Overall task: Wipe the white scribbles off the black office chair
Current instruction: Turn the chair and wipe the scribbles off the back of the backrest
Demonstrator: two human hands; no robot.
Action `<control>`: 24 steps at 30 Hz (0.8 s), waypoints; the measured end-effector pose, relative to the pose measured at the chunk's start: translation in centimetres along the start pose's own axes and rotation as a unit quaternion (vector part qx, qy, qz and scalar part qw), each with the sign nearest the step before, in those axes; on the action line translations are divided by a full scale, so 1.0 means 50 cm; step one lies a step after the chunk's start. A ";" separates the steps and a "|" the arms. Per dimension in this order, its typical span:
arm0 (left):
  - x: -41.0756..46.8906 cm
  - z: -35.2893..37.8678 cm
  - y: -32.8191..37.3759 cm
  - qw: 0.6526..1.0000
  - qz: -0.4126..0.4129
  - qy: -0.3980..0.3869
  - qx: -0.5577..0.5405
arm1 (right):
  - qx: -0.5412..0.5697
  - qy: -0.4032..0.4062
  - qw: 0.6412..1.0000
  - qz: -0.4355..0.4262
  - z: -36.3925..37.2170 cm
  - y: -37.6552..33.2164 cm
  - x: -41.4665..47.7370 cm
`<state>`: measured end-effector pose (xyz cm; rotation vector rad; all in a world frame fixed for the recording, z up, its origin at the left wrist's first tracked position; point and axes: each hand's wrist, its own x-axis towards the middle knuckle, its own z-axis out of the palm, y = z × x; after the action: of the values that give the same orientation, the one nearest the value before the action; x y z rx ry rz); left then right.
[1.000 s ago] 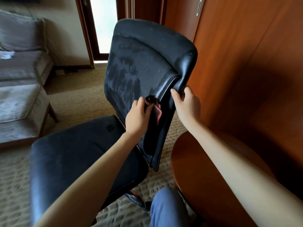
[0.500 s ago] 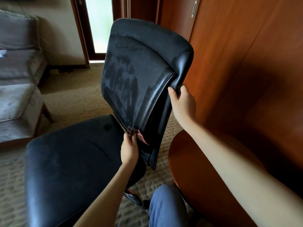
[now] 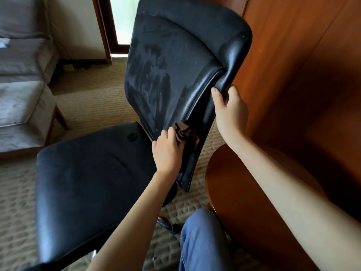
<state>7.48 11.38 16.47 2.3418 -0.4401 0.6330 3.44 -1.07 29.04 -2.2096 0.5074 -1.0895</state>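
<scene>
Left hand (image 3: 167, 151) fingers pinch a dark striped cloth (image 3: 182, 131) against the black leather office chair (image 3: 175, 61) backrest's edge; right hand (image 3: 230, 112) fingers curl round its rim.

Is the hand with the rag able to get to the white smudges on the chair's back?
Probably yes. The left hand holds the rag at the backrest's lower edge, and the smudges lie just above, with nothing between. The right hand grips the edge.
</scene>
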 end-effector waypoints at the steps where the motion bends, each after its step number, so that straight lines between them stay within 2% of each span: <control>1: -0.018 0.011 -0.016 1.000 -0.009 -0.010 0.005 | 0.000 0.001 1.000 0.000 0.000 0.000 0.001; 5: -0.106 0.067 -0.067 0.997 -0.074 -0.037 0.003 | 0.000 0.006 1.000 0.003 0.004 0.007 -0.002; 7: -0.127 0.079 -0.077 0.983 -0.136 -0.113 -0.038 | -0.003 0.009 1.000 0.008 0.007 0.005 0.001; 10: -0.158 0.072 -0.133 0.961 -0.175 -0.212 -0.021 | -0.004 0.001 1.000 0.011 0.005 -0.004 0.003; 12: -0.152 0.033 -0.168 0.949 -0.237 -0.184 -0.101 | -0.001 0.000 1.000 0.008 0.004 -0.003 0.000; 14: -0.099 -0.015 -0.180 0.950 -0.257 -0.100 -0.148 | 0.003 0.005 1.000 0.006 0.003 -0.001 -0.004; 17: 0.034 -0.090 -0.118 0.957 -0.210 -0.008 -0.199 | 0.005 0.007 1.000 0.009 0.003 -0.002 -0.011; 19: 0.112 -0.122 -0.041 0.964 -0.125 0.020 -0.234 | 0.003 0.007 1.000 0.009 0.003 -0.002 -0.012; 22: 0.150 -0.106 0.051 0.982 0.014 0.027 -0.188 | 0.005 0.010 1.000 0.014 0.001 -0.001 -0.013; 24: 0.117 -0.071 0.062 0.985 0.045 0.036 -0.161 | 0.002 0.009 1.000 0.022 0.002 -0.001 -0.014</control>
<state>9.75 10.69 23.62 1.9950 -0.5727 0.6353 3.10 -0.58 28.65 -2.1780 0.5575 -1.0867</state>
